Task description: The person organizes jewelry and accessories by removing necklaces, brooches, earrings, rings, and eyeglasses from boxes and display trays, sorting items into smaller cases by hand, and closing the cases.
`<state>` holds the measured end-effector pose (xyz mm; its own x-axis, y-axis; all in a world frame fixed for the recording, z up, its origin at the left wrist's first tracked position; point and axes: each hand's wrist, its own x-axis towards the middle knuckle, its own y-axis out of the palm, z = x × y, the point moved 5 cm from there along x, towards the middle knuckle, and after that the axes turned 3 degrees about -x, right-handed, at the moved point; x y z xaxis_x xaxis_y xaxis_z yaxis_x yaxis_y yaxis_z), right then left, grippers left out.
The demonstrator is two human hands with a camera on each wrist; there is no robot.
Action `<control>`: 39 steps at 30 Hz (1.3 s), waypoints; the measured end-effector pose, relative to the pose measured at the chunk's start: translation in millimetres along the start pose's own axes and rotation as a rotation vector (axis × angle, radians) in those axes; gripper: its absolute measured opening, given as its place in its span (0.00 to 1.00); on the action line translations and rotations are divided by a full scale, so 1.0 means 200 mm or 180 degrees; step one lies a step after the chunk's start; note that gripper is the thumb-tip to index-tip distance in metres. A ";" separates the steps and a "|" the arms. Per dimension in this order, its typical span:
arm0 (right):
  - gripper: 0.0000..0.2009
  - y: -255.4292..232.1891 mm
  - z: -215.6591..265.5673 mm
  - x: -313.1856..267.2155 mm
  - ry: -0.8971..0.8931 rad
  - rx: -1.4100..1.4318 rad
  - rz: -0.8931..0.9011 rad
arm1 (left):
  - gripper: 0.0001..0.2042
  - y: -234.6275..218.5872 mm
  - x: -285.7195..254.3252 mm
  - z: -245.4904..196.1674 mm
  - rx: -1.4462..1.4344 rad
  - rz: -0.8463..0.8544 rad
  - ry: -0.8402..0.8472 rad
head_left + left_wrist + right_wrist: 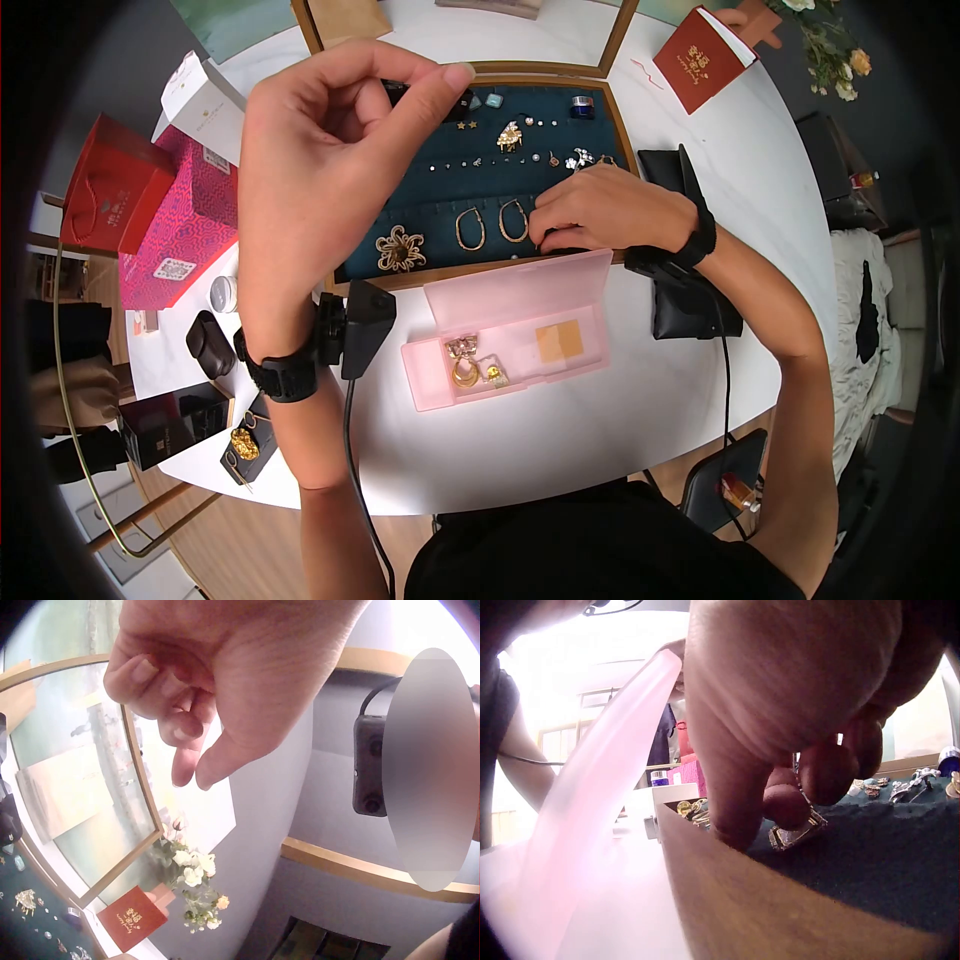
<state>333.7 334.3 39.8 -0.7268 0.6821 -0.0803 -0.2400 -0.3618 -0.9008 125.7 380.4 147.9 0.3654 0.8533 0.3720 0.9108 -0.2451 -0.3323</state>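
In the head view my left hand (pixel 320 180) is raised over the tray's left part, thumb and index tips together, other fingers curled. Nothing shows between those tips; I cannot tell if they pinch something tiny. My right hand (pixel 600 208) is down at the front right of the wood-framed jewellery tray (pixel 420 185). Its thumb and fingers close in at a rectangular glittering jewellery piece (pixel 799 832) with a chain, low over the dark velvet. Nearby lie two hoop earrings (pixel 470 228) and a flower brooch (pixel 400 248). An open pink box (pixel 425 375) stands in front, holding several trinkets.
The pink box's raised lid (pixel 607 772) stands close beside the right hand. A black case (pixel 690 305) lies at the tray's right, a red booklet (pixel 700 60) behind. Gift boxes (pixel 180 220) and a red bag (pixel 115 185) stand left. Cables run from both wrists.
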 end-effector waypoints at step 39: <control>0.02 -0.06 0.03 0.02 0.0377 -0.0292 0.0622 | 0.08 -0.03 0.00 0.00 -0.0139 0.0013 0.0075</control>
<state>329.5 338.0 51.8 -0.6720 0.6765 -0.3014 -0.0389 -0.4386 -0.8978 120.9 381.9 150.1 0.3731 0.8413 0.3912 0.9166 -0.2689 -0.2960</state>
